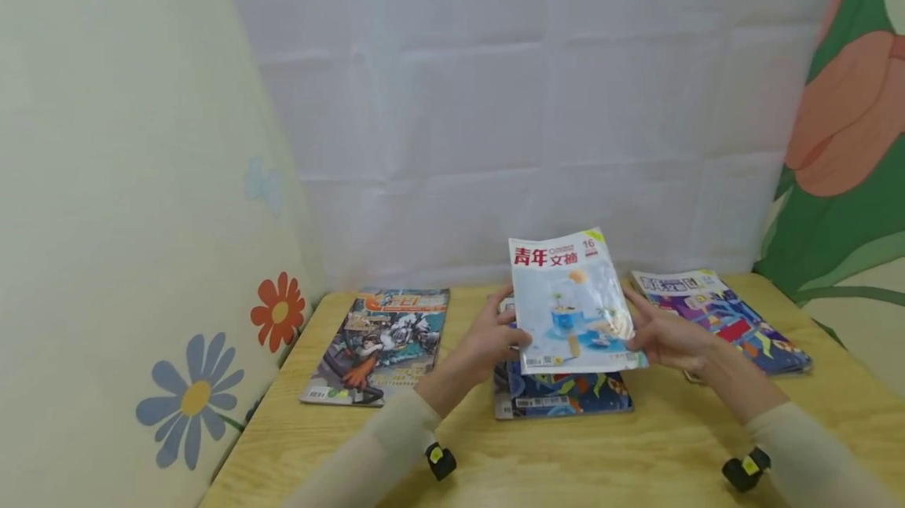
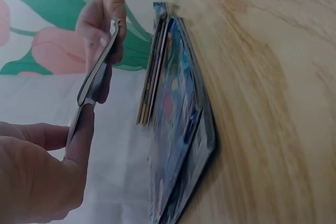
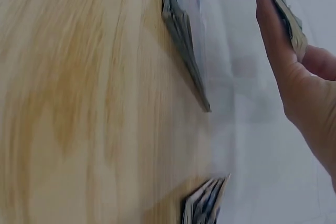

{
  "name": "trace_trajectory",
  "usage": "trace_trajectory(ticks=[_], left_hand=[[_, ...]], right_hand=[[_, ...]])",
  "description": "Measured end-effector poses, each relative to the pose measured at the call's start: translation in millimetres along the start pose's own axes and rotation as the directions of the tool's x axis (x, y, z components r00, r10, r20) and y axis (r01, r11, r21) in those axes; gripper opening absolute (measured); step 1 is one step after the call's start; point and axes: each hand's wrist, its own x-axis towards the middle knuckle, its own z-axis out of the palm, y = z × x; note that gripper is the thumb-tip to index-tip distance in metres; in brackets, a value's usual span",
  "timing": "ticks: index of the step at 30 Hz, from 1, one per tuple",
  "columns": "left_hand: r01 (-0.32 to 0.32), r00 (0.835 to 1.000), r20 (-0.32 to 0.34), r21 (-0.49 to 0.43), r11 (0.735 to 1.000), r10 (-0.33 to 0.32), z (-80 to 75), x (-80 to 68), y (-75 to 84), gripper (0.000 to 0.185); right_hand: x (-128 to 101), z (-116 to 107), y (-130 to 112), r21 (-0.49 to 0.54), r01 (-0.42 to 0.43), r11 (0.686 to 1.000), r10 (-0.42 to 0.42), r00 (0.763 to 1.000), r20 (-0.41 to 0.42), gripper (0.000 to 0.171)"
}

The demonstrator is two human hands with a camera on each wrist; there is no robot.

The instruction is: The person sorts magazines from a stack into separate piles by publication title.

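A thin white and light-blue magazine with a red title is lifted off the table, tilted up toward me. My left hand pinches its left edge and my right hand pinches its right edge. Directly beneath it lies a blue-covered stack of magazines on the wooden table. In the left wrist view, the left hand holds the magazine's edge above that stack. From the right wrist, my right hand grips the magazine edge-on.
A comic-style magazine lies at the table's left. Another stack with a purple cover lies at the right, behind my right hand. White cloth hangs at the back, and flowered fabric walls close in both sides.
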Motion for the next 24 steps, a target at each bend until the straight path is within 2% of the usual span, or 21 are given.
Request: trace_trajectory(ticks=[5, 8, 14, 20, 24], left_hand=[[0.005, 1.000, 0.006, -0.020, 1.000, -0.005, 14.9, 9.6, -6.8, 0.097], [0.000, 1.000, 0.003, -0.045, 0.999, 0.000, 25.7, 16.9, -10.1, 0.096], [0.005, 1.000, -0.021, -0.109, 0.994, -0.007, 55.2, 31.0, -17.5, 0.096], [0.008, 0.998, -0.064, -0.152, 0.988, -0.018, 88.8, 43.4, -26.4, 0.096], [-0.006, 0.995, -0.100, -0.172, 0.985, -0.011, 109.9, 56.2, -27.4, 0.098]], right_hand=[[-8.1, -12.2, -7.5, -0.033, -0.024, 0.999, 0.023, 0.999, -0.036, 0.115], [-14.3, -19.5, -14.3, -0.052, -0.032, 0.998, 0.027, 0.995, -0.091, 0.115], [-28.0, -36.8, -26.2, -0.105, -0.045, 0.993, 0.027, 0.986, -0.166, 0.118], [-41.1, -57.3, -37.6, -0.277, -0.043, 0.960, -0.013, 0.980, -0.198, 0.115], [-47.0, -70.6, -50.4, -0.347, -0.063, 0.936, -0.025, 0.970, -0.243, 0.110]])
